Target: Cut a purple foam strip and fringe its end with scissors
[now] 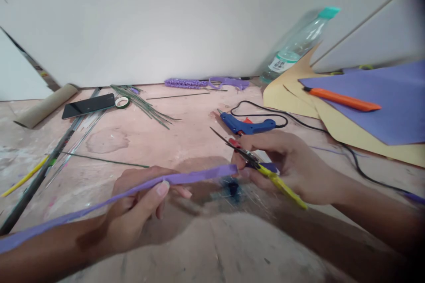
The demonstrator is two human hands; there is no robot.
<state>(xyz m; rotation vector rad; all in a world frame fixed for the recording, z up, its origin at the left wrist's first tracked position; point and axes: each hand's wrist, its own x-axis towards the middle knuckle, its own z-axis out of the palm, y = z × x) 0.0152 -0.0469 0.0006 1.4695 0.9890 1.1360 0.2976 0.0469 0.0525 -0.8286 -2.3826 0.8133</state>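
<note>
A long purple paper strip [199, 176] runs across my left hand [142, 203], pinched between thumb and fingers. Its left part trails along my forearm past the frame's edge. My right hand [285, 163] grips scissors [252, 158] with a yellow handle, the dark blades pointing up and left. The strip's free end meets the fingertips of my right hand; whether they pinch it I cannot tell. A thin green stem [106, 158] passes behind my left hand. Just beyond my right hand lies a blue glue gun [245, 124].
Along the back lie green stems [146, 106], a purple fringed flower spike [186, 83], a tape roll [122, 102], a phone [88, 106] and a cardboard tube [46, 106]. To the right are a bottle [288, 55], an orange cutter [345, 98], purple sheets [375, 119] and a black cord [358, 168].
</note>
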